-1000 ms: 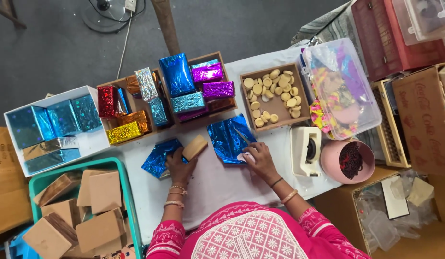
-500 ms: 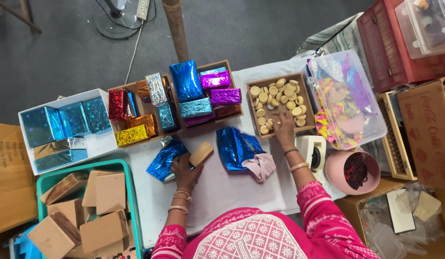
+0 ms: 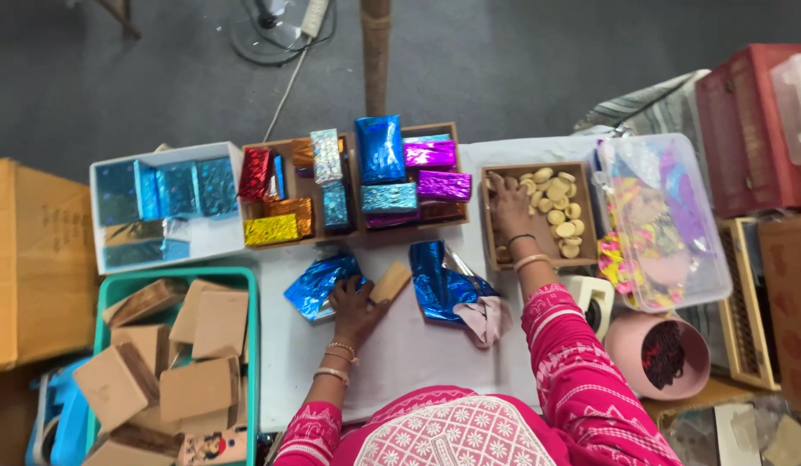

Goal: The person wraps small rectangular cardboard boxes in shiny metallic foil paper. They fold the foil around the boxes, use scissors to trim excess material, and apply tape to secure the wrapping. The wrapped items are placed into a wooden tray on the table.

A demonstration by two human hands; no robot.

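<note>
Two hands: left hand [image 3: 353,302] on wooden block [image 3: 390,282], right hand [image 3: 507,205] in disc tray [image 3: 489,226].

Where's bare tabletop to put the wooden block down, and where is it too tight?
Bare white table lies between the left hand and the pink cloth, in front of the blue foil sheets. Another strip sits between the teal bin and the left forearm. The back edge is crowded: wrapped boxes in the wooden trays and the disc tray, where the right hand reaches.
</note>
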